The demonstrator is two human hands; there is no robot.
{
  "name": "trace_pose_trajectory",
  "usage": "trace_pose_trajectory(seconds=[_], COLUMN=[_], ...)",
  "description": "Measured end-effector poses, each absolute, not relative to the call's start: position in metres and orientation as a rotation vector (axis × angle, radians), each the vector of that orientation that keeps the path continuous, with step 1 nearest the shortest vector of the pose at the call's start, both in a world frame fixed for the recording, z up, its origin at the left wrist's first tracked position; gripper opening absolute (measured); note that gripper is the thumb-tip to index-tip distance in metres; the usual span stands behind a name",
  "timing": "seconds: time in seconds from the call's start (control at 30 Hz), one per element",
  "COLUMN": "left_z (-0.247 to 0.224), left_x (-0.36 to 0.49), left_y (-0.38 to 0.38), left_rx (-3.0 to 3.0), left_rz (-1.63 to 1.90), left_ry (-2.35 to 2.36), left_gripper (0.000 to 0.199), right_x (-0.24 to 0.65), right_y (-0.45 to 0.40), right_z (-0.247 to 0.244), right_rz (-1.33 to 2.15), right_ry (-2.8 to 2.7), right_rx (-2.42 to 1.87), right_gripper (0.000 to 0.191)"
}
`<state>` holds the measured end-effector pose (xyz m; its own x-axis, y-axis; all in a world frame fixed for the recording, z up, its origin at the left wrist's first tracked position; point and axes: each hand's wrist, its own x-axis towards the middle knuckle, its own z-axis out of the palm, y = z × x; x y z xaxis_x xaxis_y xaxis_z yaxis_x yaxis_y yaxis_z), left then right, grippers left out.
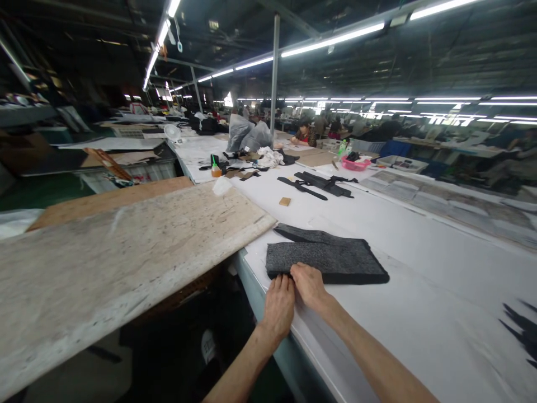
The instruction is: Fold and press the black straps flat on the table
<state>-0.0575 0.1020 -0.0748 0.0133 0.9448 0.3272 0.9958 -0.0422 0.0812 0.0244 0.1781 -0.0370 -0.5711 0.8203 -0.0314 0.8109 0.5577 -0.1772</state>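
Note:
A thick dark grey fabric stack (325, 262) with a textured top and a black near side lies on the white tabletop (403, 324). Its far part splits off as a narrower strip toward the left. My left hand (279, 305) has its fingers curled together at the stack's near left edge, by the table's rim. Right beside it, my right hand (309, 284) pinches the same edge. The two hands almost touch, and the fingertips are partly hidden against the dark cloth.
A worn pale board (126, 252) juts in from the left, its corner close to the stack. Farther back lie black fabric strips (321, 183), a small tan block (285, 201), an orange bottle (216, 169), grey plastic bags (249, 134) and a pink basket (356, 163). Another person (304, 135) sits behind.

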Motion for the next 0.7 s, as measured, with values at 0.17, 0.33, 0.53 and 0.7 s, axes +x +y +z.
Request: trace_pose_trajectory(seconds=[0.17,0.33,0.53,0.7], left_z=[-0.071,-0.069,-0.07,-0.075], left_x=[-0.055,-0.059,-0.06,-0.066], left_y=[0.101,0.102,0.103,0.109], left_rx=[-2.097,-2.132,-2.087,-2.054], left_rz=[-0.349,-0.238,-0.091,-0.063], left_ry=[-2.099,-2.051,-1.952,-1.858], left_gripper=[0.041,0.048,0.057,0.06], right_x=[0.022,0.061,0.155,0.219], right_y=[0.178,0.21,0.251,0.255], right_z=[-0.038,-0.034,-0.035,-0.033], right_rz=[0.433,0.7,1.09,1.094], right_ry=[-2.496,-1.994,-1.347,-1.034], right_rx=[-1.497,-1.543,-1.459,-1.356], right_gripper=[0.019,0.02,0.022,0.027])
